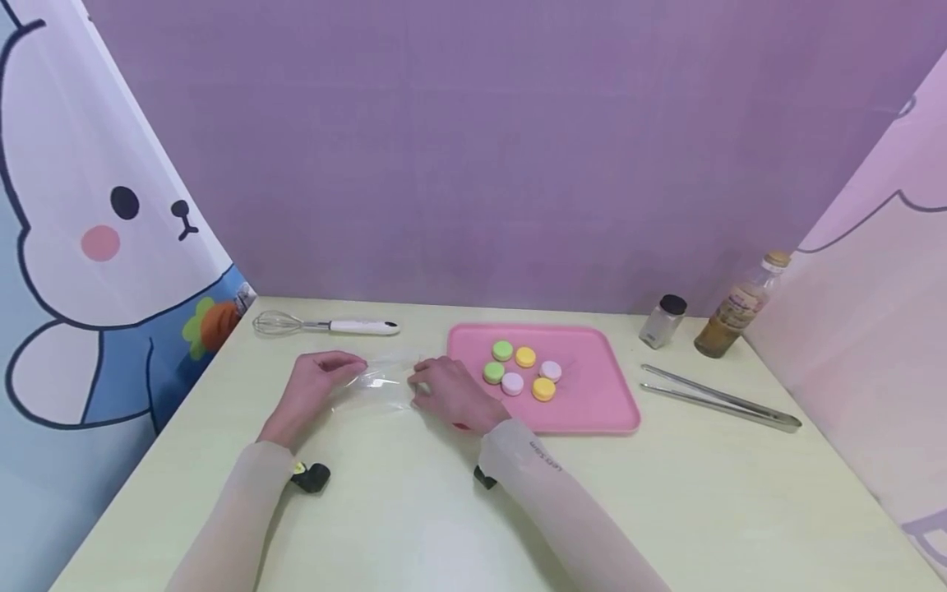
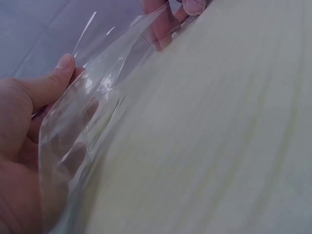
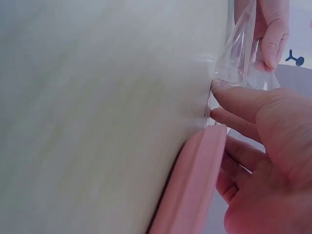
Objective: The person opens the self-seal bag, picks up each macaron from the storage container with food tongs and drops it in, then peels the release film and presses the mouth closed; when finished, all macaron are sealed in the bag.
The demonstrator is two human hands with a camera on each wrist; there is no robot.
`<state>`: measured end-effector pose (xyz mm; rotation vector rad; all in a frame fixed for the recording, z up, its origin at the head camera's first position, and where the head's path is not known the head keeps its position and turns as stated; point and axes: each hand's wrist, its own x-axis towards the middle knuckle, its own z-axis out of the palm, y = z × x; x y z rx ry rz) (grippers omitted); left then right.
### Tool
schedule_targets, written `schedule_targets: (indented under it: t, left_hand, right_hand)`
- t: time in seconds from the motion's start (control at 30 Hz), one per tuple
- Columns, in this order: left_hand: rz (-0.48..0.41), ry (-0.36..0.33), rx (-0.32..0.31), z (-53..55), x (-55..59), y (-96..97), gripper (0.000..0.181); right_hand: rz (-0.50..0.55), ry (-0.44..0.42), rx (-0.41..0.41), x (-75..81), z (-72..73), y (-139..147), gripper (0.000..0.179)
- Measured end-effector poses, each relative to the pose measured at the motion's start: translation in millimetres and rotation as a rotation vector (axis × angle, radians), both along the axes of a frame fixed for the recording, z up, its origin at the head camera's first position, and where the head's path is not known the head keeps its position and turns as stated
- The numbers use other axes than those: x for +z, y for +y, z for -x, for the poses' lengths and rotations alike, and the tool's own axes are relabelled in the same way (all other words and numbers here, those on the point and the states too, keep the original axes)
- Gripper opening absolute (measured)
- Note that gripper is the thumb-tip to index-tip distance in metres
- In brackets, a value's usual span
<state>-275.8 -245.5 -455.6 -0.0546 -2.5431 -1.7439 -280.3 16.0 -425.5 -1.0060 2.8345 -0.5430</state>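
Observation:
A clear plastic bag (image 1: pixel 381 383) is stretched between both hands, low over the table. My left hand (image 1: pixel 311 388) pinches its left side between thumb and fingers; in the left wrist view the crinkled film (image 2: pixel 105 80) bulges in front of the palm. My right hand (image 1: pixel 460 396) pinches the opposite edge with thumb and forefinger, as the right wrist view shows. Its other fingers hang beside the near left corner of a pink tray (image 3: pixel 197 170). On that tray sit several small macarons (image 1: pixel 543 389) in green, yellow and pale lilac.
Behind the left hand lies a whisk (image 1: pixel 362 327) with a white handle. Right of the tray are metal tongs (image 1: pixel 721 400), a small black-capped jar (image 1: pixel 662 321) and a corked bottle (image 1: pixel 740 308). A purple backdrop (image 1: pixel 473 164) rises behind the table.

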Motion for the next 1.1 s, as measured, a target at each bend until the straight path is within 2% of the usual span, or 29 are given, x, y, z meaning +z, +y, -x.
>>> schedule_targets:
  t: [0.3,0.5,0.63,0.77,0.87,1.1]
  left_hand:
    - [0.007,0.014,-0.013,-0.2,-4.0,2.4,0.032]
    - [0.026,0.026,0.012,-1.7,-2.0,-0.8,0.035]
    - [0.031,0.030,0.019,-1.9,-1.2,-1.7,0.037]
    - [0.033,0.037,0.008,-0.8,-0.6,-1.1,0.038]
    - [0.030,0.040,0.000,0.5,-1.2,-1.1,0.040]
    - [0.016,0.038,0.008,0.5,-1.0,-1.4,0.040]
  right_hand:
    - [0.047,0.016,-0.018,-3.4,0.4,10.7,0.033]
    - [0.142,-0.009,-0.026,4.6,-3.8,23.4,0.035]
    - [0.214,0.017,-0.010,14.2,-9.9,34.8,0.035]
    - [0.284,0.130,0.056,22.6,-16.5,52.3,0.031]
    - [0.317,0.170,0.083,30.0,-23.2,67.4,0.031]
    - [0.337,0.126,-0.010,41.2,-44.6,108.8,0.034]
